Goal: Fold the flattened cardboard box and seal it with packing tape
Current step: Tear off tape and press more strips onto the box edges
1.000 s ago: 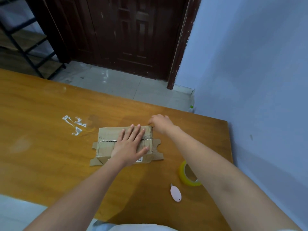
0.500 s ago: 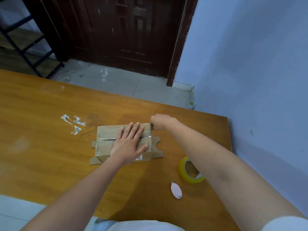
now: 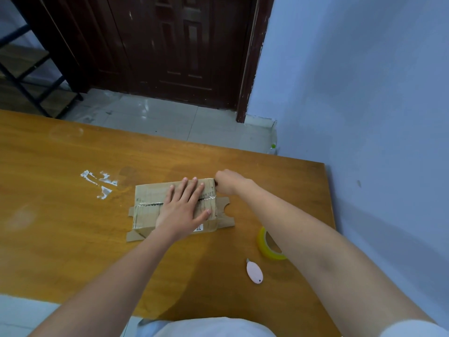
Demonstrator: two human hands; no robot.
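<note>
The cardboard box (image 3: 175, 207), folded with a taped seam, is set on the wooden table (image 3: 60, 215). It is pressed down by the left hand (image 3: 184, 210), fingers straight and spread. Its far right corner is met by the right hand (image 3: 227, 182), fingers curled; any grip cannot be told. The tape roll (image 3: 266, 244) and pink cutter (image 3: 254, 273) are seen near the right forearm.

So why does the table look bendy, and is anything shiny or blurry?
Head view: the wide lens bends the table edge and door frame; soft light gives faint arm shadows on the wood; the tape on the box glints a little; the shelf at top left is smeared; the left hand looks sharp, and the right hand hides its fingers.
</note>
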